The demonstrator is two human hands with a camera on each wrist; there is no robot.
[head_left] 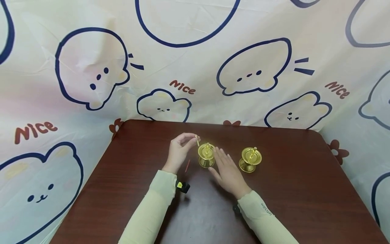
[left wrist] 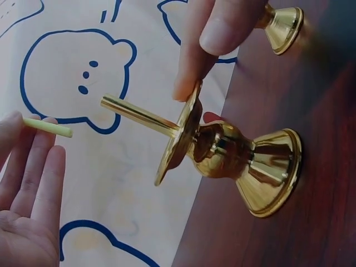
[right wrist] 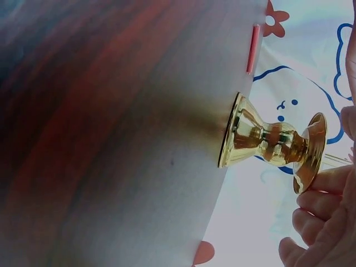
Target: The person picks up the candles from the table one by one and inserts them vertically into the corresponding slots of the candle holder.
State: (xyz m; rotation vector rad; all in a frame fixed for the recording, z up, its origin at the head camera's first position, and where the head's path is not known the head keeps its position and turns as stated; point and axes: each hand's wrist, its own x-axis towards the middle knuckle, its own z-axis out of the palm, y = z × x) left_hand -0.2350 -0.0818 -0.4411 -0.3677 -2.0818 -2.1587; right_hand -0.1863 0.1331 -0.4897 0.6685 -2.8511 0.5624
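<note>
My left hand (head_left: 179, 151) pinches a thin yellow-green stick (left wrist: 47, 127) between thumb and fingertips. In the head view the stick's lower end is just left of a brass candle holder's dish (head_left: 206, 151). That holder (left wrist: 219, 150) stands upright on the table, with a narrow tube rising from the middle of its dish. On its other side is my right hand (head_left: 228, 173), fingers extended, fingertips right at the dish rim in both wrist views. A red stick (right wrist: 253, 49) lies on the tabletop beside my left wrist.
A second brass candle holder (head_left: 250, 162) stands to the right of my right hand. The dark wooden table (head_left: 289, 203) extends on both sides. A pale cloth (head_left: 201, 67) printed with cartoon bears hangs behind its back edge.
</note>
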